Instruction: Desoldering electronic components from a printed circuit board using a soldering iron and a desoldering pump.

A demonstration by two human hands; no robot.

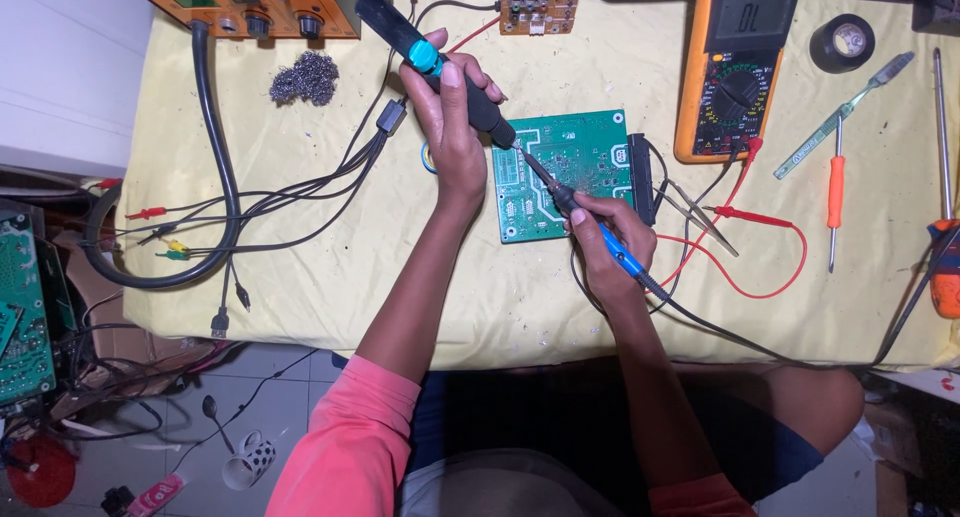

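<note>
A green circuit board [580, 152] lies on the yellow-covered table [330, 267]. My left hand [452, 127] grips a black desoldering pump [425, 57] with a teal collar, its nozzle resting on the board's left edge. My right hand [610, 237] holds a blue-handled soldering iron [590, 222] like a pen. The iron's tip touches the board close to the pump's nozzle. A black cable runs from the iron off the table's front edge.
An orange multimeter [735, 67] with red and black probe leads [765, 257] sits right of the board. Tweezers [700, 212], screwdrivers [835, 192], a tape roll [842, 43], steel wool [303, 80], an orange power unit [255, 2] and tangled cables [230, 217] surround the work.
</note>
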